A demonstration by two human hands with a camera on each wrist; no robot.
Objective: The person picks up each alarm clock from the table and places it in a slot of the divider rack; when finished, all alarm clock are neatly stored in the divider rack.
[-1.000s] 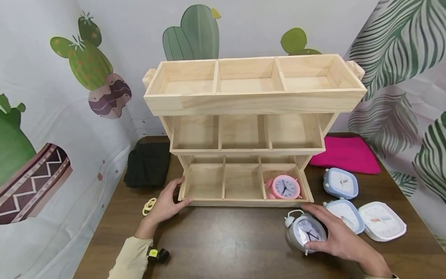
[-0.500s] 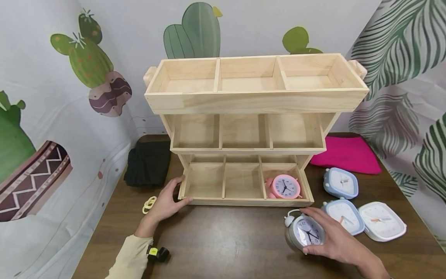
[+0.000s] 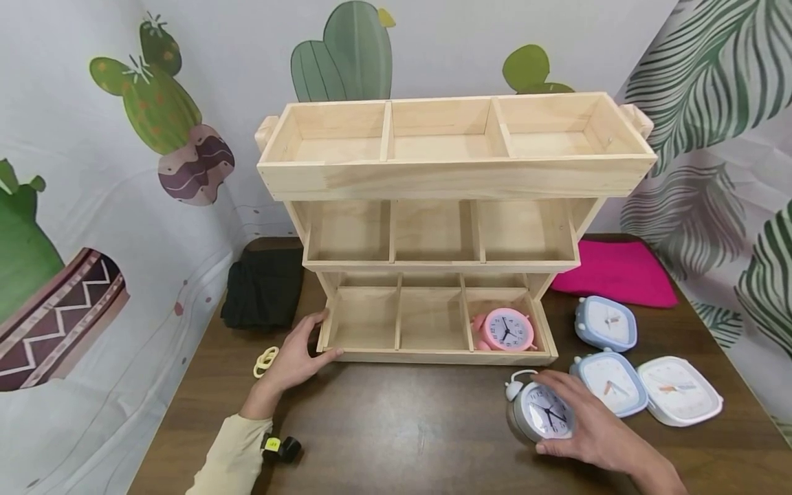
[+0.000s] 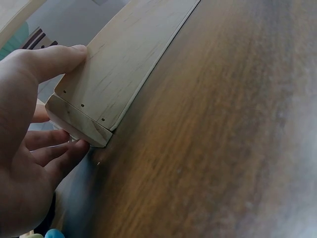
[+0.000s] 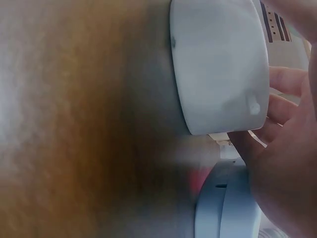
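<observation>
My left hand (image 3: 295, 359) holds the lower left corner of a three-tier wooden rack (image 3: 454, 180); in the left wrist view the thumb (image 4: 64, 60) lies on the front board and the fingers bend round its end. A round white alarm clock (image 3: 547, 410) with a bell on top lies face up on the table before the rack's right end. Around its right side curl the thumb and fingers of my right hand (image 3: 590, 424). The right wrist view shows the clock's white side wall (image 5: 220, 69) against that hand. A pink alarm clock (image 3: 508, 330) sits in the bottom right compartment.
Right of my right hand lie two blue square clocks, one behind (image 3: 606, 323) and one nearer (image 3: 609, 385), beside a white square clock (image 3: 680, 392). Magenta cloth (image 3: 612, 275) lies behind them. At left are black cloth (image 3: 262, 289) and yellow rings (image 3: 265, 361).
My right hand has slid slightly left, closer around the white alarm clock, which stays in place. The left hand keeps its hold on the rack.
</observation>
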